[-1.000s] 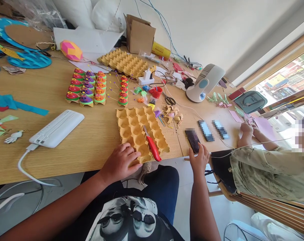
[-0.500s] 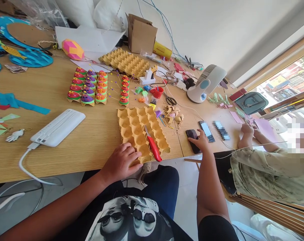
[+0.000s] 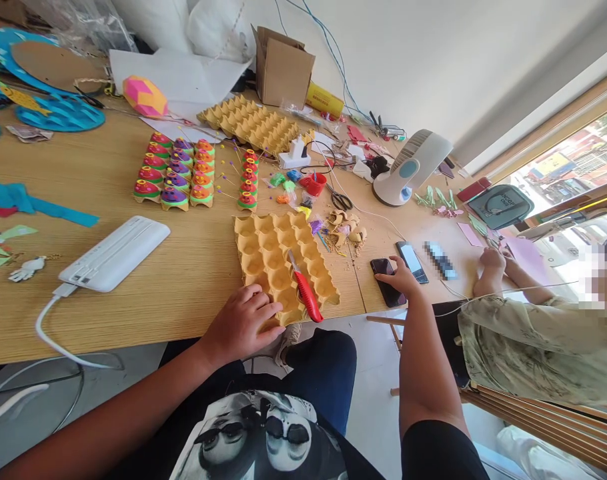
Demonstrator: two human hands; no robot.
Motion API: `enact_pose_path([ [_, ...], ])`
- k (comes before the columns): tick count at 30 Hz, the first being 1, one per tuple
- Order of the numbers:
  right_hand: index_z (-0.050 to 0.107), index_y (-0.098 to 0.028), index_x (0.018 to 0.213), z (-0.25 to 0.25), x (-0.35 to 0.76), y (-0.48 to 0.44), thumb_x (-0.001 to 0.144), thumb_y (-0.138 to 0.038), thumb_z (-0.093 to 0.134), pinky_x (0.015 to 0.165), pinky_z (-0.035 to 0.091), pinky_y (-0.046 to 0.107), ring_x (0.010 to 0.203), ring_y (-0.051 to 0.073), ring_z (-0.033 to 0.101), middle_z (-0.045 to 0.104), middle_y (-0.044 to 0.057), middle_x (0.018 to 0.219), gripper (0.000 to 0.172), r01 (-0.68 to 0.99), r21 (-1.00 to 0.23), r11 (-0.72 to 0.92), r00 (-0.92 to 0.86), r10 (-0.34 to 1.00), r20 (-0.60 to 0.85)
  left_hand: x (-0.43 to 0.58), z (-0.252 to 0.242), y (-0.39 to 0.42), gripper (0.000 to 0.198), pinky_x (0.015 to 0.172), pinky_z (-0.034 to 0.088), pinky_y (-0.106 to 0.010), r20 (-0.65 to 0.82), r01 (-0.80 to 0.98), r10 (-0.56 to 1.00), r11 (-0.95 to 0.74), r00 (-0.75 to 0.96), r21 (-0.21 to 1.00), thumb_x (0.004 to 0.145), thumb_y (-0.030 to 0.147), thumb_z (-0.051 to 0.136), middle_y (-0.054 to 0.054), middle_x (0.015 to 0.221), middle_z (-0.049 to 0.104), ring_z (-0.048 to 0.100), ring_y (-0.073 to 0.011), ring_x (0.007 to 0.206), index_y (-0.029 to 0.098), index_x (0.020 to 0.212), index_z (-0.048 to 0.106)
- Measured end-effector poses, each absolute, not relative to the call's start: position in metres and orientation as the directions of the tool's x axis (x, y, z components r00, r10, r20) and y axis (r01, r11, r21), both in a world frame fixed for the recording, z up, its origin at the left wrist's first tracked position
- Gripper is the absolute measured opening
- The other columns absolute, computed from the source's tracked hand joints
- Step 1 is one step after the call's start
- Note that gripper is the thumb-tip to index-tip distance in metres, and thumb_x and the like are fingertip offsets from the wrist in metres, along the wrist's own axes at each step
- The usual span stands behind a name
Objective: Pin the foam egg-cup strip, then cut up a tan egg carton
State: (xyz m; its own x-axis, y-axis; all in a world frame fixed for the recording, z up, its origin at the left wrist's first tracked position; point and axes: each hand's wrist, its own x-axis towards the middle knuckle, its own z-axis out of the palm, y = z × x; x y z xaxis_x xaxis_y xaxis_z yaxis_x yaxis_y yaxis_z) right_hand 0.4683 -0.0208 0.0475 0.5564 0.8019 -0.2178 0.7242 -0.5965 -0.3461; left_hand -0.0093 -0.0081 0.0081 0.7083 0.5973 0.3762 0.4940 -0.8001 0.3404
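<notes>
My left hand point(image 3: 241, 322) lies flat, fingers spread, on the near corner of a yellow cardboard egg tray point(image 3: 268, 250) at the table's front edge. A red-handled utility knife point(image 3: 303, 288) rests on the tray, just right of that hand. My right hand point(image 3: 402, 279) reaches to a black phone point(image 3: 386, 280) lying on the table; its fingers are stretched out and touch the phone's right side. A second phone point(image 3: 412, 261) lies just beyond it.
Rows of painted egg-cup pieces point(image 3: 176, 175) and another egg tray point(image 3: 251, 123) sit further back. A white power bank point(image 3: 114, 253) with cable lies left. A fan point(image 3: 408, 168), scissors point(image 3: 339, 198) and a cardboard box point(image 3: 282, 67) stand behind. Another person's hand point(image 3: 491, 265) works at the right.
My right hand moved up from the table's edge onto the black phone and stayed there. My left hand kept still on the egg tray.
</notes>
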Motion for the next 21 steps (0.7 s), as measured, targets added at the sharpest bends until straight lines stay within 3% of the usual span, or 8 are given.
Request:
enact_pose_path([
  [6,0.049,-0.026,0.146,0.052,0.46,-0.025,0.067,-0.056,0.081,0.106,0.043,0.052,0.123,0.035,0.056,0.062,0.013,0.124,0.09,0.728,-0.321,-0.606,0.584,0.793,-0.173,-0.01,0.008,-0.008,0.031,0.102,0.048,-0.048,0.376,0.488,0.592,-0.804,0.713,0.341,0.094,0.045,0.066,-0.008,0.103,0.068,0.054,-0.0327,0.119,0.023,0.115,0.07],
  [11,0.05,-0.025,0.144,0.064,0.411,-0.043,0.078,-0.061,0.071,0.112,0.033,0.061,0.137,0.041,0.042,0.053,0.018,0.137,0.078,0.771,-0.332,-0.543,0.582,0.813,0.023,-0.009,0.009,-0.009,0.03,0.102,0.047,-0.048,0.388,0.494,0.594,-0.803,0.705,0.334,0.094,0.045,0.066,-0.008,0.103,0.068,0.054,-0.0319,0.118,0.023,0.114,0.07],
  [16,0.065,-0.027,0.123,0.071,0.311,-0.082,0.098,-0.057,0.05,0.11,0.038,0.047,0.128,0.03,0.051,0.06,0.011,0.128,0.042,0.886,-0.384,-0.261,0.346,0.923,0.171,-0.009,0.009,-0.009,0.03,0.102,0.047,-0.048,0.381,0.495,0.595,-0.802,0.707,0.333,0.094,0.046,0.066,-0.008,0.104,0.069,0.054,-0.0323,0.118,0.023,0.113,0.07],
  [19,0.069,-0.031,0.118,0.071,0.258,-0.104,0.097,-0.058,0.058,0.101,0.043,0.04,0.115,0.025,0.058,0.066,0.006,0.119,0.036,0.911,-0.406,-0.069,0.15,0.974,0.17,-0.009,0.009,-0.009,0.032,0.102,0.047,-0.048,0.373,0.5,0.598,-0.8,0.709,0.331,0.094,0.047,0.065,-0.009,0.106,0.069,0.054,-0.0331,0.12,0.023,0.115,0.07],
  [21,0.067,-0.029,0.126,0.069,0.237,-0.112,0.095,-0.06,0.064,0.097,0.042,0.042,0.111,0.027,0.059,0.066,0.008,0.118,0.045,0.923,-0.381,0.064,0.019,0.978,0.21,-0.009,0.009,-0.009,0.032,0.102,0.047,-0.049,0.366,0.504,0.602,-0.796,0.709,0.335,0.094,0.047,0.065,-0.009,0.106,0.069,0.054,-0.0334,0.121,0.024,0.116,0.07],
])
